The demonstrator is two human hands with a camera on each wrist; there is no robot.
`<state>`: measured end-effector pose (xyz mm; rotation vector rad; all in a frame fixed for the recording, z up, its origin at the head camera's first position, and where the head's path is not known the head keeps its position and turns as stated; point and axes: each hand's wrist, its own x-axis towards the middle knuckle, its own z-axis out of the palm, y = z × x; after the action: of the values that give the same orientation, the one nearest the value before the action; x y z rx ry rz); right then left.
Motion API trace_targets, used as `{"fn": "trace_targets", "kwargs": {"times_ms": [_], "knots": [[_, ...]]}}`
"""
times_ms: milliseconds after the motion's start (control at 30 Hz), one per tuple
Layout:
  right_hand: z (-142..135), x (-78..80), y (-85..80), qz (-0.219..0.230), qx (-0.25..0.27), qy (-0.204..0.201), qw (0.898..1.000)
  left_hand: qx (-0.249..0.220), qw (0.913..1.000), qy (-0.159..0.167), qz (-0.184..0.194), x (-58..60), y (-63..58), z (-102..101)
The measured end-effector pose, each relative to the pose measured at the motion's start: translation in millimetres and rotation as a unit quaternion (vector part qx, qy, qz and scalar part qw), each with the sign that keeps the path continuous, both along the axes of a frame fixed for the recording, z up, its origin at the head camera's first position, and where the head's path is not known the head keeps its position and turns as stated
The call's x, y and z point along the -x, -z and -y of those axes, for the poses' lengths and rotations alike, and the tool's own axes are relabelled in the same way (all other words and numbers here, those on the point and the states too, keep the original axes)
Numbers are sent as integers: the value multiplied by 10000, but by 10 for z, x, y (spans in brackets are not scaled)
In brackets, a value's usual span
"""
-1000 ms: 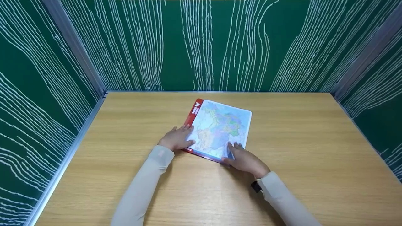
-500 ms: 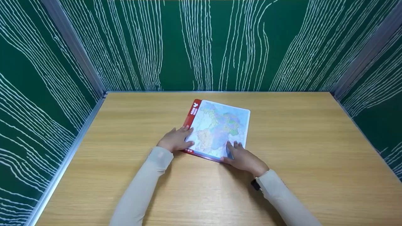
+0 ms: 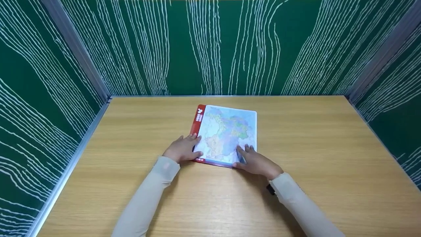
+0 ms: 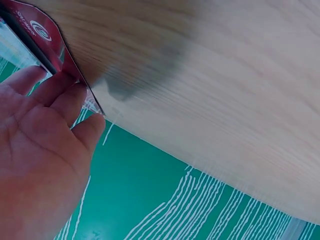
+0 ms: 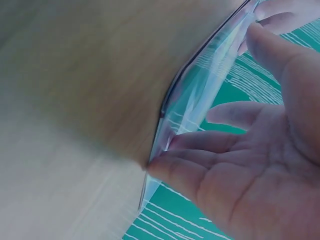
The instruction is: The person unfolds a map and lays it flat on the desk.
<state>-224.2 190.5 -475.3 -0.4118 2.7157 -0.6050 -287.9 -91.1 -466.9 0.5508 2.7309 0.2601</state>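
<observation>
Flat on pale-brown wood-grain tabletop (image 3: 315, 141), slightly askew: thin, glossy, rectangular map board (image 3: 227, 128) with red left border. At its left edge, touching: bare left hand (image 3: 182, 148), fingers spread. At its near right corner, also touching: bare right hand (image 3: 259, 163), fingers spread. Behind: green, white-lined wall panel (image 3: 179, 49).

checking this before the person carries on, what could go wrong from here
The map could twist on the table if one hand pushes harder: the left hand is at its left edge, the right hand at its near right corner.
Fingers might also slip, since its surface looks glossy, reflecting the wall in the right wrist view.
</observation>
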Motion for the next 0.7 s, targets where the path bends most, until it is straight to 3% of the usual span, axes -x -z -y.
{"fn": "trace_targets", "kwargs": {"times_ms": [267,700], "knots": [[-80,70,-18,14,113,-78,9999,155,9997,57,-167,-36,50,-26],[-157,209,-33,21,-132,-422,9990,-70,9998,-59,-192,-132,92,-43]]}}
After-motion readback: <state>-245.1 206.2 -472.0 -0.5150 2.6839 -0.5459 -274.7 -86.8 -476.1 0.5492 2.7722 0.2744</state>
